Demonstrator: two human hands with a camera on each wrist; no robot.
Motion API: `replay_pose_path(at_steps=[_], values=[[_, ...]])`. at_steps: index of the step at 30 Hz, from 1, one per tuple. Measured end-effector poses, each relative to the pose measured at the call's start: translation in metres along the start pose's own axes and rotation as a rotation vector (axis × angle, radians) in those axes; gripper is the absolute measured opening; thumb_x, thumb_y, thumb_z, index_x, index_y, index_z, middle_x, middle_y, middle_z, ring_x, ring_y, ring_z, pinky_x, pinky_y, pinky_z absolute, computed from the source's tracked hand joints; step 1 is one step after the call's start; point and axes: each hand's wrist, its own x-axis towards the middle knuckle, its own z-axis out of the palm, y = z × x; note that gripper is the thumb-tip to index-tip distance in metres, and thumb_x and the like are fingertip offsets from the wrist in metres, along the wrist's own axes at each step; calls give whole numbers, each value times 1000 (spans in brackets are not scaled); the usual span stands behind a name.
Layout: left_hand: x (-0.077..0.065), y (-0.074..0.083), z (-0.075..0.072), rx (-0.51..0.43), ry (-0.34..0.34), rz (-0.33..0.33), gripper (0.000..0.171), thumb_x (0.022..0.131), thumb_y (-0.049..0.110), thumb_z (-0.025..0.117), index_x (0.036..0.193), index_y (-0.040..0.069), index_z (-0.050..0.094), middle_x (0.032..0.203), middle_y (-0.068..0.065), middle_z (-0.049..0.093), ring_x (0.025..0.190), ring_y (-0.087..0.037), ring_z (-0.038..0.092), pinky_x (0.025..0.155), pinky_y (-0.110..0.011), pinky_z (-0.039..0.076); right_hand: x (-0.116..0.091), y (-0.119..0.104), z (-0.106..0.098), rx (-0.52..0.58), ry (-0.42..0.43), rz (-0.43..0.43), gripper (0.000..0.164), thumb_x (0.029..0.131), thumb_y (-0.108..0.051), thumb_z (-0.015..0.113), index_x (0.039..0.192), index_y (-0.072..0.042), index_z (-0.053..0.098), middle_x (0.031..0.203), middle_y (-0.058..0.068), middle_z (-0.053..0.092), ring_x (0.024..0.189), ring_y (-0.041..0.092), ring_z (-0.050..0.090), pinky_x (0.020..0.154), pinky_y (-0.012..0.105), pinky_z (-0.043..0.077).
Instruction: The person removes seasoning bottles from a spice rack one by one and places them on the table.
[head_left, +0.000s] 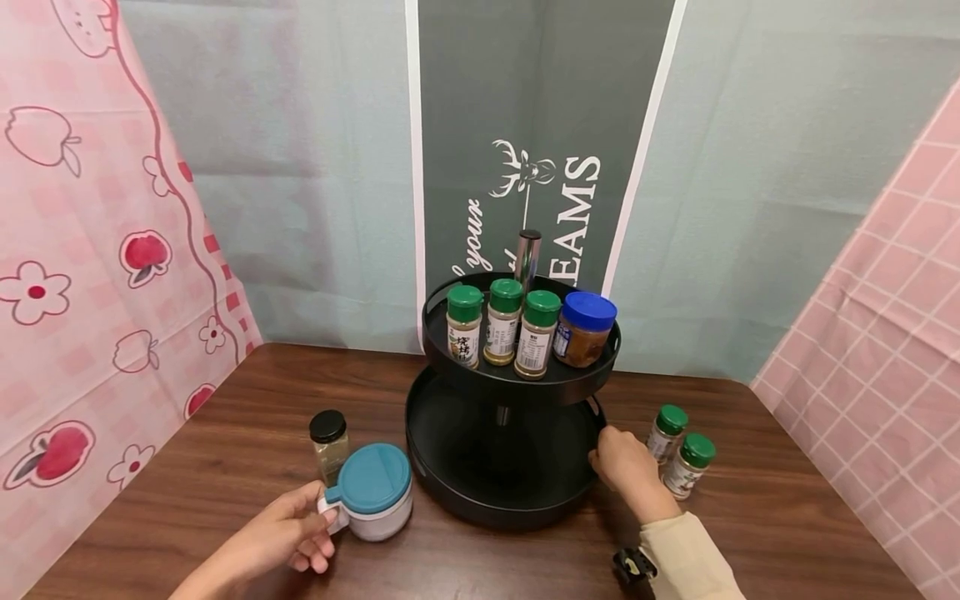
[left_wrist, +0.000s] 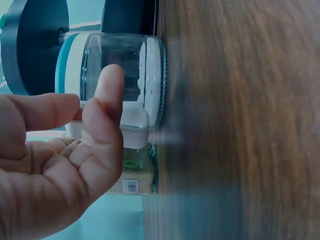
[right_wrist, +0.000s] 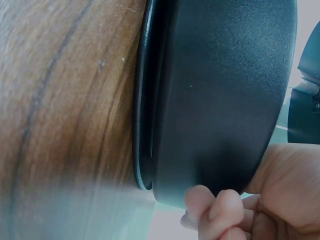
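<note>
My left hand (head_left: 281, 531) grips the white handle of a glass seasoning jar (left_wrist: 115, 65) with a teal lid (head_left: 373, 477). The jar stands on the table, with some white stuff low inside it. To the right, my right hand (head_left: 630, 468) holds the rim of the lower tray of a black two-tier rack (head_left: 498, 510). The right wrist view shows curled fingertips (right_wrist: 199, 199) against the tray's outer wall (right_wrist: 225, 100); the thumb goes over the rim. Nothing stands on the visible floor of the lower tray.
On the upper tray (head_left: 517, 385) stand three green-capped spice bottles (head_left: 465, 327) and a blue-lidded jar (head_left: 587, 329). A black-capped bottle (head_left: 330, 446) stands behind the seasoning jar. Two green-capped bottles (head_left: 684, 468) stand right of the rack on the wooden table (head_left: 300, 379).
</note>
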Motion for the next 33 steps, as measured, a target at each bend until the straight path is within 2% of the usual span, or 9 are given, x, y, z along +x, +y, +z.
replay_pose_path(at_steps=[7, 12, 14, 16, 21, 23, 28, 33], values=[[0, -1, 0, 18, -12, 15, 15, 97, 8, 45, 94, -6, 41, 69, -10, 58, 58, -20, 61, 48, -25, 44, 0, 1, 0, -1, -4, 3, 28, 86, -8, 57, 59, -7, 46, 55, 9, 44, 47, 23, 46, 46, 36, 36], [-4, 3, -2, 119, -3, 54, 14, 95, 12, 51, 95, -1, 45, 70, -11, 58, 57, -20, 60, 47, -26, 44, 0, 1, -1, -8, -2, 3, 27, 86, -8, 57, 60, -7, 47, 57, 9, 45, 48, 23, 47, 46, 36, 37], [-7, 5, -3, 207, 7, 84, 17, 94, 14, 55, 98, 0, 46, 69, -10, 58, 55, -19, 59, 47, -27, 45, 0, 1, -1, -5, -2, 2, 27, 85, -8, 57, 60, -7, 47, 56, 9, 46, 48, 23, 47, 46, 36, 37], [-10, 7, -4, 341, 39, 124, 23, 92, 16, 58, 104, -1, 47, 67, -6, 57, 54, -15, 57, 48, -27, 44, 0, 0, 0, -1, -2, 2, 27, 85, -8, 56, 60, -7, 48, 56, 9, 46, 47, 23, 47, 46, 36, 37], [-16, 10, -5, 712, 182, 196, 31, 87, 24, 65, 107, 3, 54, 67, 9, 56, 58, -2, 53, 52, -25, 42, 0, 0, 0, 0, -5, 5, 28, 86, -9, 56, 60, -7, 47, 56, 9, 45, 47, 23, 46, 46, 36, 37], [-16, 11, -7, 824, 211, 208, 32, 85, 27, 68, 106, 4, 57, 76, 9, 60, 65, -5, 57, 56, -27, 45, 1, 0, 0, -4, -4, 6, 28, 86, -9, 57, 59, -7, 47, 56, 9, 45, 47, 23, 47, 46, 36, 37], [-20, 14, -11, 1027, 271, 180, 45, 71, 33, 79, 107, 12, 61, 101, 0, 62, 88, -22, 61, 69, -41, 49, 1, 0, 0, -1, -6, 7, 28, 86, -8, 56, 59, -7, 48, 55, 9, 45, 47, 23, 46, 45, 36, 36], [-22, 18, -9, 1118, 332, 185, 45, 66, 33, 81, 104, 18, 63, 101, 0, 61, 87, -22, 60, 68, -43, 49, 0, 0, 0, 2, -7, 5, 29, 86, -8, 56, 58, -7, 48, 54, 9, 45, 46, 23, 45, 44, 35, 36]])
